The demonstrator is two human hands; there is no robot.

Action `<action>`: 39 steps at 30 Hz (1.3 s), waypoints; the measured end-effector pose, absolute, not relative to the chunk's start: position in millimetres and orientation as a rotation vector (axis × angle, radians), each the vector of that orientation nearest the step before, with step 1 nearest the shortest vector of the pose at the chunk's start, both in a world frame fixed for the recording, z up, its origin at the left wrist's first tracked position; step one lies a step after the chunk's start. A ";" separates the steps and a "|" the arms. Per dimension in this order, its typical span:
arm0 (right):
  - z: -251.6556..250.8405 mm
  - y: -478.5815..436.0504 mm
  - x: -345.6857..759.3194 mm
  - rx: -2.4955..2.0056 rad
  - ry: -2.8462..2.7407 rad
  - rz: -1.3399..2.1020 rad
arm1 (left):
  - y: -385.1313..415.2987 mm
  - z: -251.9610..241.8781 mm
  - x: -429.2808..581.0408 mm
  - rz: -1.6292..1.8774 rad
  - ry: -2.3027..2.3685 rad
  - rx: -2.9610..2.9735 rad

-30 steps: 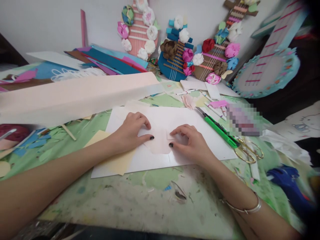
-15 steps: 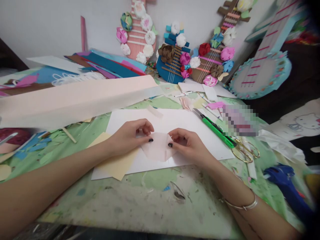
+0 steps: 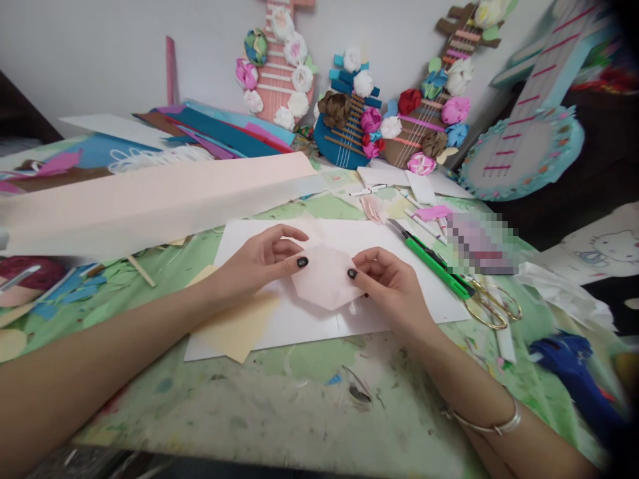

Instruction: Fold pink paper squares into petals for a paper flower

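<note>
A pale pink translucent paper piece (image 3: 324, 283), roughly round with angled edges, is held above a white sheet (image 3: 414, 293). My left hand (image 3: 264, 263) has its thumb and fingers on the paper's left edge. At the right edge, my right hand (image 3: 387, 283) pinches the paper between thumb and fingers. Cream paper (image 3: 237, 329) lies partly under my left forearm. Right of the white sheet's middle rests a green utility knife (image 3: 436, 266), with gold-handled scissors (image 3: 494, 303) beside its end.
A long pale pink paper roll (image 3: 160, 193) crosses the back left. Decorated paper instruments (image 3: 344, 143) lean on the wall. A blue glue gun (image 3: 574, 366) lies at the right, near crumpled white paper (image 3: 564, 286). Folded pink petals (image 3: 373, 208) sit behind the sheet.
The pink paper has been lifted and tilted, showing more of its face. My right hand has shifted slightly right, and my left fingers have spread a little.
</note>
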State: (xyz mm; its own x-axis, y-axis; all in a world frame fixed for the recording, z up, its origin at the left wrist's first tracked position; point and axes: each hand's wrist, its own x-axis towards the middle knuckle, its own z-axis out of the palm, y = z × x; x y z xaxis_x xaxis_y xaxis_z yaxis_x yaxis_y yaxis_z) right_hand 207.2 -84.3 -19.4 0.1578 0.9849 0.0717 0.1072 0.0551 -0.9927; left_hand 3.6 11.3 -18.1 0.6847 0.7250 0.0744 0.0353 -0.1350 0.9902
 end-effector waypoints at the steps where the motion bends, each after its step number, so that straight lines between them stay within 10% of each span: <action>1: -18.3 -85.5 206.1 -1.287 -1.155 0.995 | 10.2 -17.6 4.1 0.644 0.607 1.552; 21: -15.7 -96.3 196.2 -1.039 -1.625 0.711 | -8.3 -14.4 4.9 0.202 0.434 1.208; 29: -16.3 -91.9 202.8 -1.396 -1.585 0.114 | -2.1 -15.4 2.3 0.959 0.681 1.961; 39: -20.4 -89.3 205.8 -1.554 -1.666 -0.017 | -23.7 -18.7 3.9 1.014 0.474 2.886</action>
State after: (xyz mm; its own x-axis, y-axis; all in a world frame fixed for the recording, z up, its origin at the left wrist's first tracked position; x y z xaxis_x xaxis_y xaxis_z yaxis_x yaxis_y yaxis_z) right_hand 205.8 -89.3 -20.4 0.1177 0.8173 0.5641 0.8287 0.2321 -0.5092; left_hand 3.9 -23.7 -18.7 0.7387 0.3005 0.6033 0.2702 -0.9521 0.1434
